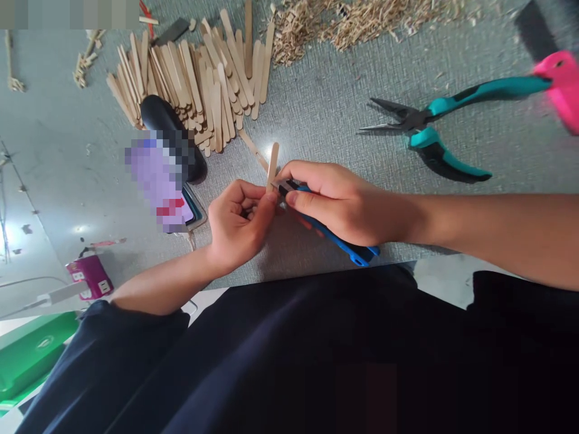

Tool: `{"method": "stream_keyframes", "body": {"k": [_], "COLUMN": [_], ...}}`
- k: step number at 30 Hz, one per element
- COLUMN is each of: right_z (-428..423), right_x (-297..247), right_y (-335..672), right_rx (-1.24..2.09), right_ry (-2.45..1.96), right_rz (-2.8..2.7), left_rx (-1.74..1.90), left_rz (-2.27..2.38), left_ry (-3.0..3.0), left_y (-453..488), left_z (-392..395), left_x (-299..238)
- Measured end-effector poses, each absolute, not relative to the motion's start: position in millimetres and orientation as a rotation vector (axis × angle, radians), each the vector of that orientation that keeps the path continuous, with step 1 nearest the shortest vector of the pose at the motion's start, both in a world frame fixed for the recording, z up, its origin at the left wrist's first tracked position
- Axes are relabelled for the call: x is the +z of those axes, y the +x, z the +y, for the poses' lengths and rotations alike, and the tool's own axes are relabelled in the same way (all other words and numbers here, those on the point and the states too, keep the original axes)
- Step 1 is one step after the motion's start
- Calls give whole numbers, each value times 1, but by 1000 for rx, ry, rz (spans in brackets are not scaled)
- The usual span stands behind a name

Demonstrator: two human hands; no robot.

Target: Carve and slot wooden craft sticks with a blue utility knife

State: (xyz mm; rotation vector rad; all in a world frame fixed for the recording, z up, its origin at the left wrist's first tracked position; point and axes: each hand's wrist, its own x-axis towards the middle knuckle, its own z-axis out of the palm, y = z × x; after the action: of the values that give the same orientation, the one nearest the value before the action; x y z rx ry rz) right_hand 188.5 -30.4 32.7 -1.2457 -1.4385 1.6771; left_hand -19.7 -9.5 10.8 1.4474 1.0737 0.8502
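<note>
My left hand [239,223] is closed in a pinch on a flat wooden craft stick [272,164] that points up and away from me. My right hand [337,202] is wrapped round a tool with blue handles [344,246], and the tool's metal head meets the stick just above my left fingers. Both hands hover low over the grey table top [325,114], close to my lap.
A big pile of wooden sticks [199,78] lies at the back left, with wood shavings [353,24] behind. Teal long-nose pliers [434,129] lie at the right, near a pink object [563,84]. A black object [169,135], a phone and a purple socket block [90,276] are at the left.
</note>
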Motion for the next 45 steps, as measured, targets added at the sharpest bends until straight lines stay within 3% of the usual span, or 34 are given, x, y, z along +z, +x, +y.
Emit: {"method": "stream_keyframes", "body": {"k": [5,26,34,45], "right_z": [-30,-33,-41,-39], "right_x": [35,27,33,34], "right_y": [190,187,181,180], "right_rx": [1541,1490,1824,1941], "right_ry": [-1242,-1306,-1420,-1434], "right_rz": [-1555,-1521,-1215,-1136], "left_rx": [842,816,872,882], "left_rz": [1054,1092,1049,1009], "left_ry": [1447,1606,2005,2117], "left_y": [-19,-23,-24,-24], "left_z": [-9,-10,-7,-7], "left_x": [11,4,3,7]}}
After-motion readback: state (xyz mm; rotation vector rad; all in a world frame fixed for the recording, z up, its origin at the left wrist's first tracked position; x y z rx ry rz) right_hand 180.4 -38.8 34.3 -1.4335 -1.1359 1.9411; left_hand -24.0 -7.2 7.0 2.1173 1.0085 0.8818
